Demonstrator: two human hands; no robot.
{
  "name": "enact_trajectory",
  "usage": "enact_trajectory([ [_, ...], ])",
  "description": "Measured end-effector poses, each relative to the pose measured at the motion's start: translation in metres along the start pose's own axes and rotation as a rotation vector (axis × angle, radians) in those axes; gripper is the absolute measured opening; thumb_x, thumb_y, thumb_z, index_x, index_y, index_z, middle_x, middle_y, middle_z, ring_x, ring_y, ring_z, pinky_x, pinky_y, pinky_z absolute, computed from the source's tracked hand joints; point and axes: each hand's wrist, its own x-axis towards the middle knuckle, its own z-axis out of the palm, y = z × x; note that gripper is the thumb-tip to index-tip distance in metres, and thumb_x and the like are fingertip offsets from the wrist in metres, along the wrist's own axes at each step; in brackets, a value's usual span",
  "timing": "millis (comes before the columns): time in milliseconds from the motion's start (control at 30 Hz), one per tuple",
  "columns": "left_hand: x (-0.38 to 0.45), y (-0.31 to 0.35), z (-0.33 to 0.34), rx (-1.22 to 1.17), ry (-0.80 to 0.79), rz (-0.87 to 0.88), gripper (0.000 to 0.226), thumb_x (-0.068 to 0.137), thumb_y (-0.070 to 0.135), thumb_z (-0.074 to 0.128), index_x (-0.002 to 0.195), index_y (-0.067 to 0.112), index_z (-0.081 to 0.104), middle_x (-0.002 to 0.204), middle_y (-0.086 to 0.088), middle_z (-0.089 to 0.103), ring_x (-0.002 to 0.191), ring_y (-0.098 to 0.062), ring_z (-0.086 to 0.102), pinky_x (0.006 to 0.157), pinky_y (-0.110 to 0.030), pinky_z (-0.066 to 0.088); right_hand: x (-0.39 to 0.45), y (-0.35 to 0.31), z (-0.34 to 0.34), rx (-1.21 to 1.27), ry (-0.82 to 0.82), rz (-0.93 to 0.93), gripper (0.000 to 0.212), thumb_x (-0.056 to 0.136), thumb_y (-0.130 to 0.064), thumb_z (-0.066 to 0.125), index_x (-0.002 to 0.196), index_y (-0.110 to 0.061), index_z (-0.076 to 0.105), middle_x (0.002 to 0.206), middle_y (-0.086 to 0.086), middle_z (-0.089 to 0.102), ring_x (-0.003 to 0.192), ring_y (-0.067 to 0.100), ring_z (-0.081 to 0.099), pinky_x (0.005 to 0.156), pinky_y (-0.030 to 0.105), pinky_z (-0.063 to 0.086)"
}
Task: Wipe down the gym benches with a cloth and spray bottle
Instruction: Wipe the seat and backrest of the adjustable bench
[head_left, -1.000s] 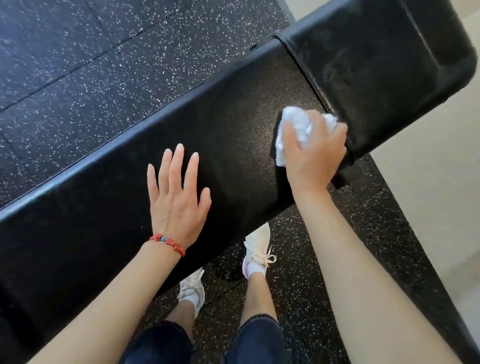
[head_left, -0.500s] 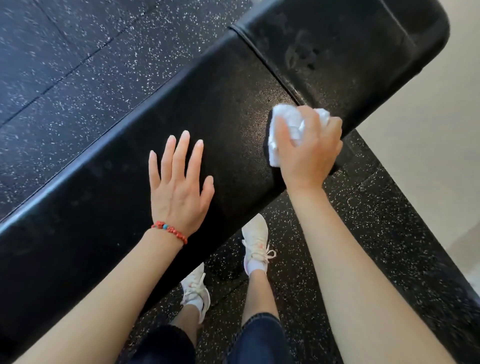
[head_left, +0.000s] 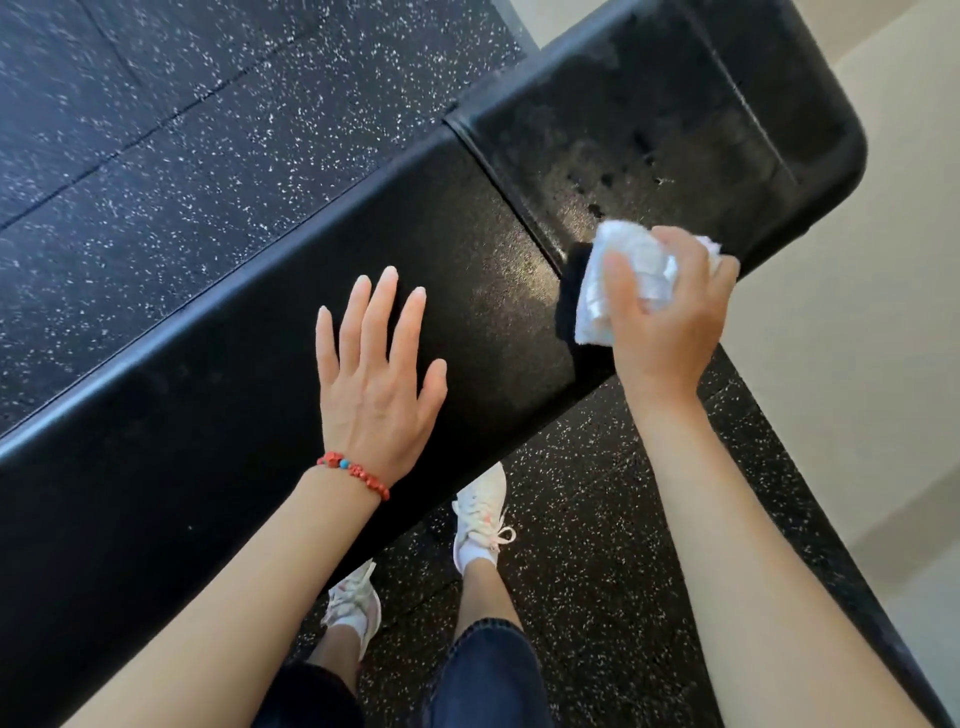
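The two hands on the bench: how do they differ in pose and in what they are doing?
The left hand lies flat with straight, spread fingers; the right hand is curled.
The left hand holds nothing; the right hand grips a white cloth.
The left hand rests mid-pad on the bench; the right hand is at the seam between the pads.
The left wrist wears a red bracelet; the right is bare.
Both are over the bench.

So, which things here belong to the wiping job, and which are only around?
For the job:
- white cloth, gripped by the right hand
- black bench
- left hand, flat on the bench

Only around:
- red bracelet
- white shoes
- speckled floor
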Motion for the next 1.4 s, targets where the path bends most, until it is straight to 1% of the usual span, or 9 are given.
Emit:
enact_trajectory([
  [67, 0.023, 0.013, 0.005, 0.0, 0.006, -0.013, 0.054, 0.089, 0.032, 0.04, 0.138, 0.008, 0.04, 0.147, -0.017, 0.034, 0.137, -0.031, 0.023, 0.112, -0.051, 0.011, 0.023, 0.004, 0.005, -0.084, -0.052, -0.012, 0.05, 0.075, -0.051, 0.055, 0.109, -0.015, 0.062, 0.103, 0.013, 0.048, 0.088, 0.026, 0.049, 0.075, 0.033, 0.045],
  [167, 0.059, 0.025, 0.014, -0.007, 0.002, -0.044, 0.054, 0.09, 0.033, 0.04, 0.138, 0.007, 0.041, 0.147, -0.018, 0.034, 0.137, -0.033, 0.025, 0.111, -0.054, 0.013, 0.04, 0.01, 0.011, -0.206, -0.117, -0.113, 0.05, 0.076, -0.052, 0.053, 0.107, -0.014, 0.062, 0.099, 0.016, 0.05, 0.086, 0.032, 0.049, 0.079, 0.038, 0.041],
  [433, 0.077, 0.025, 0.029, 0.072, 0.014, -0.083, 0.055, 0.09, 0.034, 0.04, 0.139, 0.009, 0.041, 0.147, -0.015, 0.037, 0.137, -0.03, 0.025, 0.112, -0.052, 0.014, 0.117, -0.025, 0.05, -0.281, -0.117, -0.224, 0.053, 0.079, -0.056, 0.047, 0.109, -0.015, 0.061, 0.102, 0.016, 0.052, 0.092, 0.033, 0.049, 0.078, 0.035, 0.035],
  [533, 0.077, 0.024, 0.028, 0.069, 0.008, -0.083, 0.056, 0.09, 0.035, 0.04, 0.14, 0.01, 0.038, 0.148, -0.015, 0.035, 0.137, -0.029, 0.024, 0.113, -0.051, 0.013, 0.096, -0.016, 0.043, -0.244, -0.086, -0.253, 0.049, 0.08, -0.052, 0.052, 0.108, -0.013, 0.062, 0.097, 0.017, 0.053, 0.083, 0.031, 0.049, 0.073, 0.032, 0.032],
  [700, 0.077, 0.025, 0.028, 0.07, 0.009, -0.085, 0.056, 0.09, 0.035, 0.04, 0.14, 0.01, 0.038, 0.147, -0.015, 0.036, 0.137, -0.029, 0.024, 0.113, -0.051, 0.013, 0.033, 0.012, 0.015, -0.276, -0.14, -0.289, 0.042, 0.079, -0.048, 0.058, 0.099, -0.012, 0.065, 0.085, 0.015, 0.05, 0.074, 0.027, 0.047, 0.067, 0.026, 0.025],
  [967, 0.078, 0.027, 0.029, 0.086, 0.018, -0.091, 0.055, 0.09, 0.033, 0.04, 0.139, 0.009, 0.038, 0.146, -0.017, 0.037, 0.137, -0.031, 0.025, 0.112, -0.054, 0.016, 0.104, -0.045, 0.074, -0.265, -0.056, -0.317, 0.042, 0.078, -0.05, 0.054, 0.096, -0.015, 0.065, 0.087, 0.014, 0.053, 0.075, 0.026, 0.048, 0.067, 0.028, 0.028],
  [1067, 0.078, 0.028, 0.028, 0.073, 0.028, -0.099, 0.053, 0.089, 0.033, 0.041, 0.137, 0.01, 0.038, 0.145, -0.017, 0.038, 0.136, -0.032, 0.026, 0.112, -0.054, 0.017, 0.09, -0.039, 0.066, -0.253, -0.066, -0.336, 0.042, 0.08, -0.05, 0.055, 0.098, -0.014, 0.065, 0.087, 0.013, 0.052, 0.074, 0.024, 0.046, 0.066, 0.027, 0.029],
  [1233, 0.096, 0.036, 0.022, -0.011, 0.056, -0.059, 0.053, 0.087, 0.03, 0.043, 0.135, 0.007, 0.039, 0.144, -0.02, 0.038, 0.136, -0.033, 0.026, 0.112, -0.052, 0.013, 0.043, -0.006, 0.031, -0.266, -0.097, -0.233, 0.041, 0.077, -0.049, 0.059, 0.098, -0.014, 0.066, 0.084, 0.013, 0.051, 0.074, 0.029, 0.049, 0.065, 0.032, 0.037],
  [1400, 0.137, 0.039, 0.024, -0.026, -0.013, 0.04, 0.056, 0.089, 0.032, 0.042, 0.139, 0.007, 0.038, 0.147, -0.018, 0.034, 0.138, -0.032, 0.022, 0.112, -0.05, 0.014, 0.118, -0.032, 0.057, -0.204, 0.037, -0.031, 0.049, 0.073, -0.052, 0.056, 0.101, -0.014, 0.067, 0.093, 0.016, 0.054, 0.083, 0.034, 0.052, 0.075, 0.034, 0.036],
])
